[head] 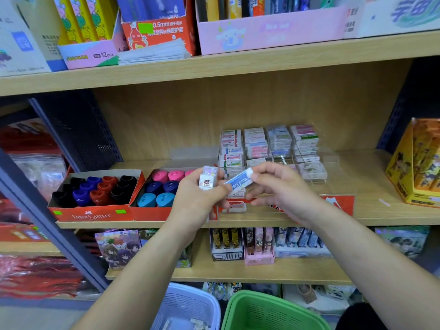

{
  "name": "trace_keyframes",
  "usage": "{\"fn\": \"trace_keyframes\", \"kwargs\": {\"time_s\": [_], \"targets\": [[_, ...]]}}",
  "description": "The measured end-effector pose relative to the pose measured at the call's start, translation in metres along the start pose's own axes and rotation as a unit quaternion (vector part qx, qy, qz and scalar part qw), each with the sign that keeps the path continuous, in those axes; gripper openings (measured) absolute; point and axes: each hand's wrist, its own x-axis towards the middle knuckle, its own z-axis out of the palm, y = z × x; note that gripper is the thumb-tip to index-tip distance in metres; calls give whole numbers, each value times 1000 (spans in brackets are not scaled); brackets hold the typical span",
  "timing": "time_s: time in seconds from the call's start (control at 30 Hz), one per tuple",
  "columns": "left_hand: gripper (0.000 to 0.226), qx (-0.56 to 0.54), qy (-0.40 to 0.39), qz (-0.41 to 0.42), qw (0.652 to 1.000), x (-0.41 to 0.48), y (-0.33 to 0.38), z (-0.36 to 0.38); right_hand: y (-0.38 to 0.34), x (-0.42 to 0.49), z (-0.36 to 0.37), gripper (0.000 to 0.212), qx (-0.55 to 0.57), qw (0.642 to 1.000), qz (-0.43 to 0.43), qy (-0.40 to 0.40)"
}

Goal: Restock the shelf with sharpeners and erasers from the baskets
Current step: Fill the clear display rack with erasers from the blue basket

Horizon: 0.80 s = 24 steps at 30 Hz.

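erasers [269,144] are sitting in stacked rows inside a clear case [331,160] toward the back of the middle shelf [371,210], and more are being held in the air just in front of it. the right hand [281,186] is pinching a long blue eraser [239,181] near its white end between thumb and forefinger, with the bar tilting down to the left. the left hand [200,201] is gripping small white erasers [209,178] upright, its fingers curling round them so that only their tops are showing. the low end of the blue eraser is reaching the left hand's fingers, though whether it is touching them or lying just beside them i cannot tell. left of the hands, two red boxes [90,216] of sharpeners [95,189] are standing side by side at the shelf's front edge: one is holding black, blue and red ones, the other pink, navy and cyan ones, and the left hand is covering part of the second. a yellow box [421,163] is standing at the right end of the same shelf, well apart from the case. a pink box [269,34] is standing on the shelf above, and card packs [257,244] are lining the shelf below. at the bottom of the view, a pale basket [190,303] and a green basket [273,310] are standing side by side, and a few small packs [197,324] are lying in the pale one.
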Motion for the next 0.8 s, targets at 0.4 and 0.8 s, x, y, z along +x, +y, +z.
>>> {"fn": "trace_keyframes", "kwargs": {"time_s": [0.4,0.8], "targets": [[20,82,-32,1,996,2,-12,7,14,-4,3,15,43,999,5,21],[19,113,11,13,993,19,-14,-3,11,-14,-45,16,-105,987,-41,116]]}}
